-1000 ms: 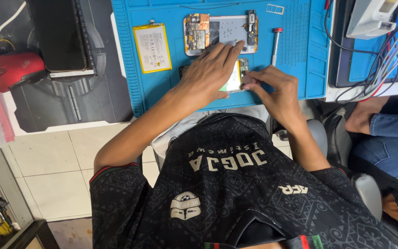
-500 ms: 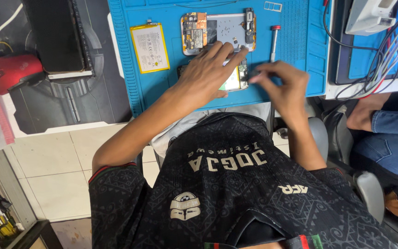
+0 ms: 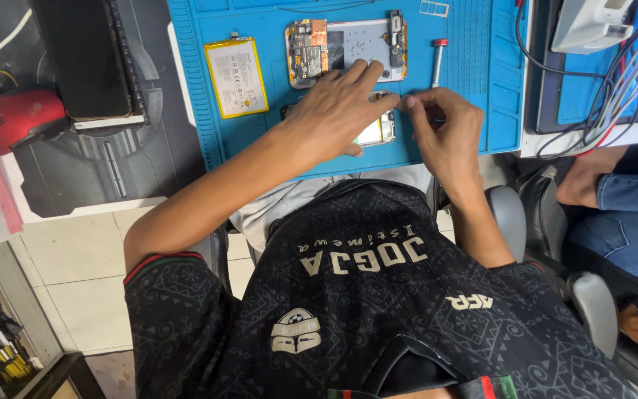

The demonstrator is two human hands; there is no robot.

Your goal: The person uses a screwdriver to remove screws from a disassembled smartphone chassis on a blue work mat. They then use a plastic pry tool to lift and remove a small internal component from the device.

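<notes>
Left hand [image 3: 334, 111] lies flat, grip released, on phone part [image 3: 378, 131]; right hand [image 3: 444, 129] pinches small tool at its 3 o'clock. Battery [image 3: 235, 77] at 10 on blue mat [image 3: 481, 74].

Small phone part [image 3: 378, 131]: flat, pale greenish face with dark edges, lying flat on the blue worktop mat just below the opened phone body. Mostly covered by the left hand; only its right end shows.
</notes>
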